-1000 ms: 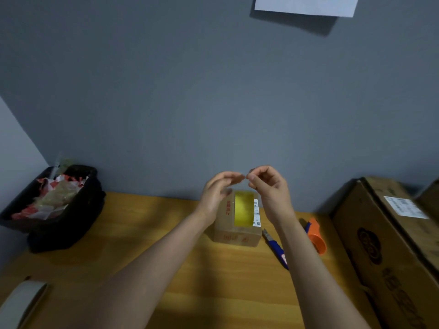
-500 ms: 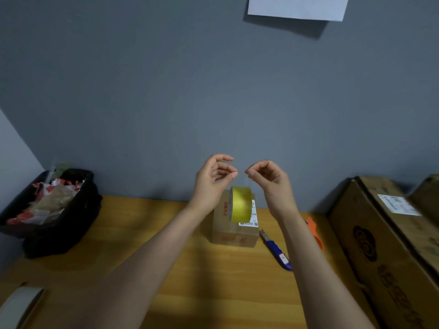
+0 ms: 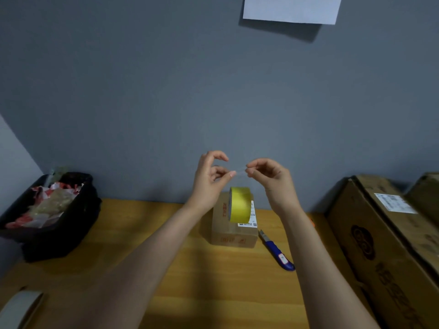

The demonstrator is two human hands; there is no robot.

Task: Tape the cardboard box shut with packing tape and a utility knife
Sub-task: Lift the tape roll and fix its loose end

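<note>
Head view: black bin [image 3: 59, 224] far left; left hand [image 3: 210, 180] and right hand [image 3: 273, 181] raised, fingertips pinching a clear tape strip [image 3: 240, 171] between them; tape roll [image 3: 240, 205] upright on cardboard box [image 3: 231, 233], utility knife [image 3: 278, 254] just right.

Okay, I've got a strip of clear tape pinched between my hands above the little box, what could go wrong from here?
1. The tape strip, stretched between your left hand and right hand, may fold and stick to itself or your fingers.
2. The yellow tape roll stands on edge on the small box; lowering the strip could knock it off.
3. The knife lies near your right forearm.
</note>
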